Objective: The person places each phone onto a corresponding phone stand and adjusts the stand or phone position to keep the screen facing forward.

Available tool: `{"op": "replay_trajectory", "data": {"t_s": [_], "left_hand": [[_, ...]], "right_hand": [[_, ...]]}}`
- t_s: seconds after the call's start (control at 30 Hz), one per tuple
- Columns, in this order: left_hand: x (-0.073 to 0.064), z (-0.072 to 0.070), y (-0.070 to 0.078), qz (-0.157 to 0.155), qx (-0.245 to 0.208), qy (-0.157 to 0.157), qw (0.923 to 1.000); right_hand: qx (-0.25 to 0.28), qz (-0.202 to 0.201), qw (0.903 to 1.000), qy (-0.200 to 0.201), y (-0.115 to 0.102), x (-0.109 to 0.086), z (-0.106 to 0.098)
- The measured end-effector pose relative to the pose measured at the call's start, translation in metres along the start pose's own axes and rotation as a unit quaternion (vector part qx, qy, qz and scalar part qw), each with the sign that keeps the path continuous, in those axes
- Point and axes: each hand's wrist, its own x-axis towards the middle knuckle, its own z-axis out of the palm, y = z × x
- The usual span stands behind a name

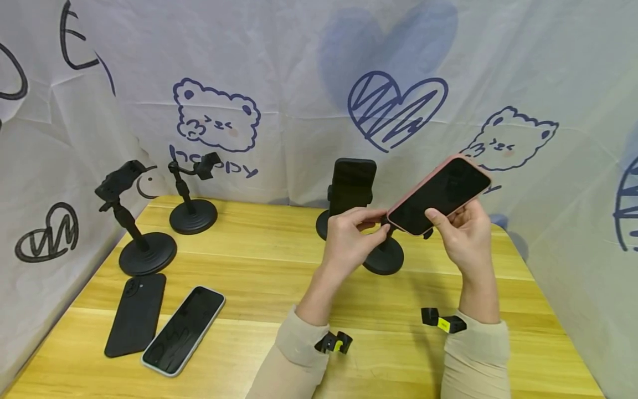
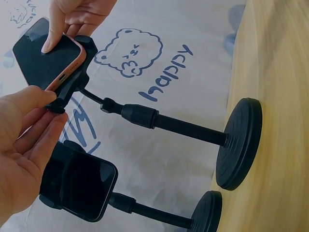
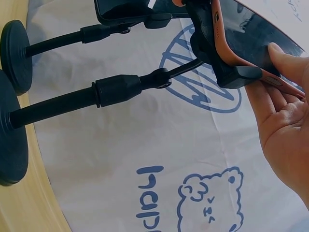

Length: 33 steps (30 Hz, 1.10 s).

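A smartphone in a pink case (image 1: 441, 194) is tilted at the clamp (image 3: 239, 77) of a black phone stand (image 1: 385, 259), screen facing me. My right hand (image 1: 467, 237) grips the phone by its right side, thumb on the screen and fingers behind. With thumb and fingers, my left hand (image 1: 349, 239) pinches the left end of the clamp, right at the phone's lower corner. In the left wrist view, one clamp arm (image 2: 88, 46) lies along the phone's far edge. Just behind my left hand, another black phone (image 1: 353, 180) sits upright in a second stand (image 1: 322, 224).
Two more black phone stands, one nearer (image 1: 148, 254) and one farther (image 1: 193, 216), are at the table's left with no phone in them. In front of them lie a black phone (image 1: 134, 316), back up, and a light-edged phone (image 1: 185, 331), screen up. A drawn-on white cloth (image 1: 299, 72) hangs behind.
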Motion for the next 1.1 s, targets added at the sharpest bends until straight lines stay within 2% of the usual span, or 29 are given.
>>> {"op": "replay_trajectory", "data": {"t_s": [0.13, 0.4, 0.6, 0.9, 1.1], "left_hand": [[0.001, -0.002, -0.001, 0.003, -0.022, -0.011, 0.9997], [0.002, -0.005, -0.003, 0.006, -0.055, -0.02, 0.9983], [0.001, -0.004, -0.004, 0.023, -0.033, -0.009, 0.9992], [0.0, -0.001, -0.006, 0.03, -0.008, -0.002, 0.9995], [0.0, 0.0, -0.006, 0.034, 0.003, 0.007, 0.9994]], "right_hand": [[-0.027, -0.002, 0.9996, -0.006, -0.001, 0.0, -0.001], [-0.047, -0.009, 0.9986, -0.023, -0.003, 0.001, 0.0], [-0.098, -0.001, 0.9944, -0.04, -0.01, 0.001, 0.003], [-0.143, 0.019, 0.9876, -0.063, -0.016, -0.001, 0.004], [-0.184, 0.035, 0.9774, -0.097, -0.022, 0.001, 0.007]]}}
